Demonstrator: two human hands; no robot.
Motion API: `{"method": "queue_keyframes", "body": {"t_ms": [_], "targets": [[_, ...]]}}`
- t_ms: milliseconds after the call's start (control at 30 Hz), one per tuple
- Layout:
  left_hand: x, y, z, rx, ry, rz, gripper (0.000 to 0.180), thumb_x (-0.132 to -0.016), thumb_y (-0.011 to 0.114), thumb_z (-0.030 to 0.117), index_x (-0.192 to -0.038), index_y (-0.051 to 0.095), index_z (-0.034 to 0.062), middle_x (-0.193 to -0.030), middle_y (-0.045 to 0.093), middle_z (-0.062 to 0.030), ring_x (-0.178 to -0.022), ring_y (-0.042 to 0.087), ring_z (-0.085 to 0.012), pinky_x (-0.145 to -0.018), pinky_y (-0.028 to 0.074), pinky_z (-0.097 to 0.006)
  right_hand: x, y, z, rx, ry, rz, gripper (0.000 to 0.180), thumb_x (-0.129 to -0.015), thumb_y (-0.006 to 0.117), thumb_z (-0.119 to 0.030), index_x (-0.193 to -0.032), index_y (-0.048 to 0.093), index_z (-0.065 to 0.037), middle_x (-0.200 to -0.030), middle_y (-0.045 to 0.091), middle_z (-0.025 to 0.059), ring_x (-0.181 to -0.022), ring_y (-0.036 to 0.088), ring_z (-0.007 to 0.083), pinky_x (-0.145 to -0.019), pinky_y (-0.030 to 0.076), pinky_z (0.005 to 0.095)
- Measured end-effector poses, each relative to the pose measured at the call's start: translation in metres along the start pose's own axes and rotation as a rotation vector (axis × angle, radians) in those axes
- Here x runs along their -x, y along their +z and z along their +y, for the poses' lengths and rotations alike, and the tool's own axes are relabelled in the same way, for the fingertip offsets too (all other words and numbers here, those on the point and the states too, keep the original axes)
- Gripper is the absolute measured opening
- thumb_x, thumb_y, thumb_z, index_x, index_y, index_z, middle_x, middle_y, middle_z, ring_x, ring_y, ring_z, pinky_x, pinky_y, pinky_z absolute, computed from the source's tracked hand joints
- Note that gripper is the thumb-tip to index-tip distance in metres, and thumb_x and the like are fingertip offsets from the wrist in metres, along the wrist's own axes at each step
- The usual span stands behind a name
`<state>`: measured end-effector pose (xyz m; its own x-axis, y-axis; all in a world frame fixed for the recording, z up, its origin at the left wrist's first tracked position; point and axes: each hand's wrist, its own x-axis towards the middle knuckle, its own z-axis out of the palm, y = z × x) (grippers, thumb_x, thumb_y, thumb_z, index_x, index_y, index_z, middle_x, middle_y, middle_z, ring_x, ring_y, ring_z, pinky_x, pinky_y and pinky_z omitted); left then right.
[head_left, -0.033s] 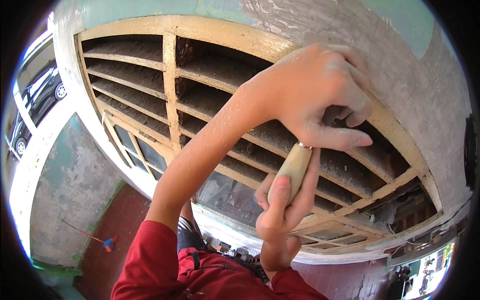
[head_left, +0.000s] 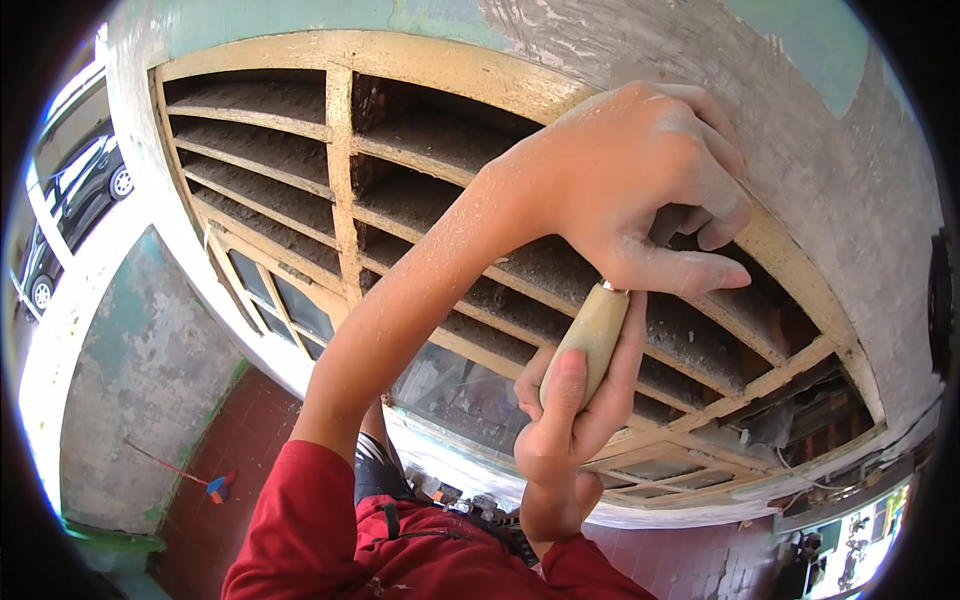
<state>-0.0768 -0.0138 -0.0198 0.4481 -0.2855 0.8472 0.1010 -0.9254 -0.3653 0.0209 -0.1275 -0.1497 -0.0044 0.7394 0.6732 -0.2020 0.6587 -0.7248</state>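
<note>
My right hand (head_left: 572,405) is closed around the pale wooden handle of a tool (head_left: 588,345), with the thumb lying along its front. A short bit of shiny metal shows at the handle's upper end. The rest of the tool is hidden behind my left hand (head_left: 655,195), so its kind cannot be told. My left arm reaches across to the upper right, back of the hand toward me. Its dusty fingers are curled, with the thumb stretched out below them and a gap between. What lies under the palm is hidden.
Behind my hands is a yellowish slatted wooden vent frame (head_left: 341,170), its slats thick with dust. Around it runs a patchy grey and green wall (head_left: 800,130). Down at left, a low wall (head_left: 150,380) borders a red tiled floor (head_left: 225,440). A dark car (head_left: 75,205) stands outside.
Both hands and the tool have shifted a few pixels to the right and slightly upward. Their grips look the same.
</note>
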Motion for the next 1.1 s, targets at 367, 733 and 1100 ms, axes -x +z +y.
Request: {"method": "queue_keyframes", "body": {"t_ms": [367,733,1100], "targets": [[-0.002,-0.002,-0.005,-0.029,0.026,-0.032,0.035,-0.076,0.075,0.036,-0.059,0.058,0.0117,-0.054,0.049,-0.0018,-0.064,0.058,-0.0271,-0.074,0.049,-0.036,-0.002,0.003,0.018,0.002,-0.050,0.006,0.066,-0.101,0.044,-0.016,-0.155,0.016,0.009,-0.064,0.050,0.0040,-0.043,0.038,0.0060,-0.040,0.024,0.0222],[0.007,0.004,0.001,-0.030,0.013,-0.054,0.035,-0.077,0.074,0.035,-0.058,0.057,0.0116,-0.053,0.051,-0.0021,-0.062,0.058,-0.0275,-0.070,0.048,-0.036,0.005,0.003,0.022,-0.019,-0.011,0.014,0.069,-0.102,0.046,-0.019,-0.156,0.014,0.008,-0.063,0.050,0.0035,-0.041,0.035,0.0057,-0.039,0.023,0.0227],[0.001,0.001,-0.003,-0.011,0.073,-0.030,0.037,-0.077,0.074,0.036,-0.056,0.056,0.0109,-0.054,0.052,-0.0031,-0.061,0.058,-0.0280,-0.067,0.046,-0.036,0.004,0.011,0.012,-0.065,0.040,0.031,0.069,-0.102,0.046,-0.021,-0.155,0.013,0.009,-0.054,0.045,0.0025,-0.040,0.034,0.0061,-0.041,0.023,0.0227]]}}
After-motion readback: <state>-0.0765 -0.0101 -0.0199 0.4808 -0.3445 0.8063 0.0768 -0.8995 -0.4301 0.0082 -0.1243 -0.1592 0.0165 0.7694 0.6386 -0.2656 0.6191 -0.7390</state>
